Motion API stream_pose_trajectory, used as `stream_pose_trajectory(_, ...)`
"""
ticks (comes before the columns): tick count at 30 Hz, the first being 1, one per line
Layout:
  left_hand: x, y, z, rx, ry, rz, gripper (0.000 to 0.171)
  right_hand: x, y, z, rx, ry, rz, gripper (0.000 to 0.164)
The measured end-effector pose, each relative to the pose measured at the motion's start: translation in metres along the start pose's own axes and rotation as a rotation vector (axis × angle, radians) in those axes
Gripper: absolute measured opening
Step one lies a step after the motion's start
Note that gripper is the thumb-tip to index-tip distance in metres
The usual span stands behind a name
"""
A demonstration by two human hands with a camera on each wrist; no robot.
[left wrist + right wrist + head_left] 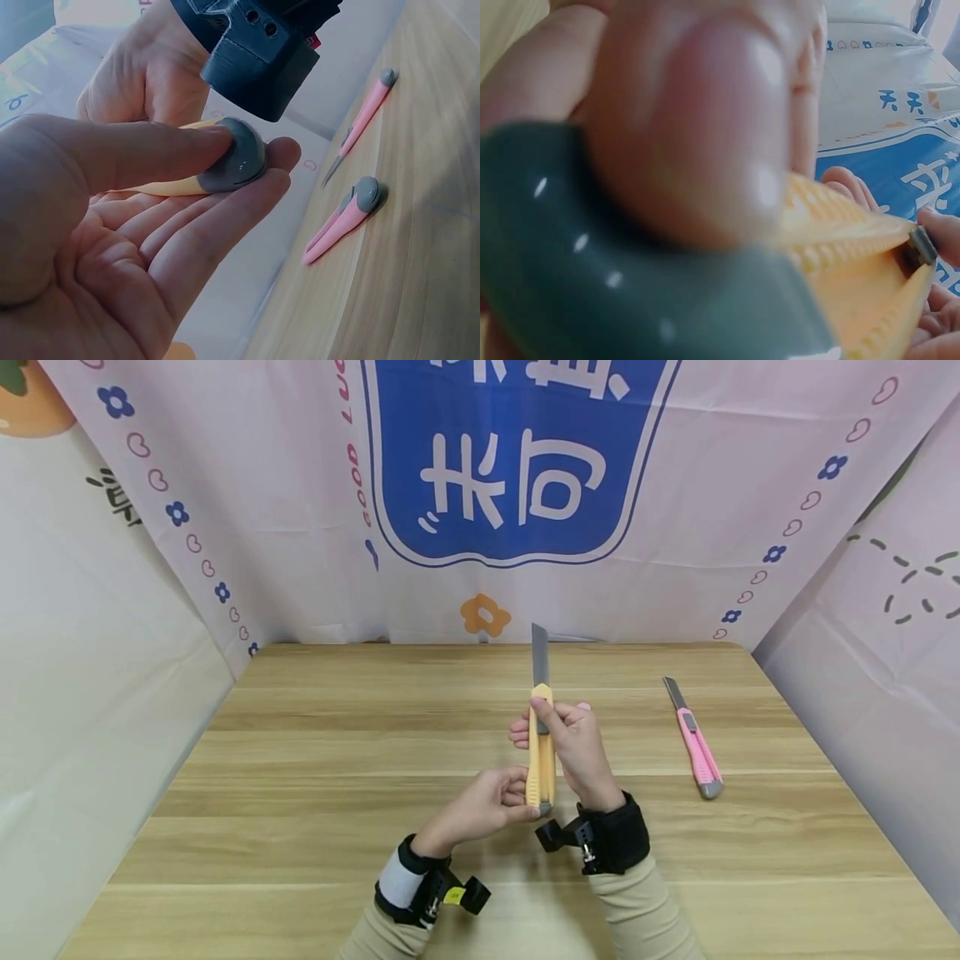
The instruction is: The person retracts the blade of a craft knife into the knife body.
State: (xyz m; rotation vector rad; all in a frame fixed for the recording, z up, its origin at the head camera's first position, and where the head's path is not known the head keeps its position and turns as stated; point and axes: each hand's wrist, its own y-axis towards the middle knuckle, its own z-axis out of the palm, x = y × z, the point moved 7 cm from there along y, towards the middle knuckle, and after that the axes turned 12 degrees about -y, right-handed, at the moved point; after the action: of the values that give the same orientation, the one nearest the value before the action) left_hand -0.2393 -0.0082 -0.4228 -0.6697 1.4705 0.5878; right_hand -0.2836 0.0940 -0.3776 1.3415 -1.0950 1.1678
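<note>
A yellow utility knife (pixel 542 768) with its blade (pixel 540 656) extended is held upright in the head view, blade pointing away. My right hand (pixel 581 747) grips its upper body, the thumb on the dark slider (pixel 922 245). At the bottom, my left hand (pixel 487 802) pinches the grey end cap (pixel 236 161) between thumb and fingers. In the right wrist view the left thumb, large and blurred, lies across that cap. A pink utility knife (pixel 697 752) with its blade out lies on the table to the right.
A second pink utility knife (pixel 341 221) lies on the wooden table (pixel 337 735), mostly hidden behind my right hand in the head view. A printed cloth (pixel 300 568) hangs along the table's back edge, with pale cloth walls at both sides.
</note>
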Motion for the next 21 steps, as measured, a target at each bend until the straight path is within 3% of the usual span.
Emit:
stream_pose_trajectory(5, 0.0008, -0.0002, -0.0018, -0.028, 0.018, -0.014, 0.034, -0.0027, -0.0003, -0.0002, -0.005, 0.016, 0.069, 0.056)
stream_pose_trajectory(10, -0.0014, -0.0002, -0.0013, -0.025, 0.006, -0.012, 0.036, -0.0064, -0.0005, -0.0007, -0.024, 0.039, 0.123, 0.046)
stream_pose_trajectory(16, -0.0008, -0.0002, -0.0016, -0.019, 0.0, -0.01, 0.036, -0.0085, 0.0, -0.0014, -0.038, 0.035, 0.124, 0.045)
stream_pose_trajectory(21, -0.0011, 0.0, -0.0008, -0.014, -0.009, -0.011, 0.036, -0.0073, 0.0005, -0.0016, -0.032, 0.064, 0.088, 0.033)
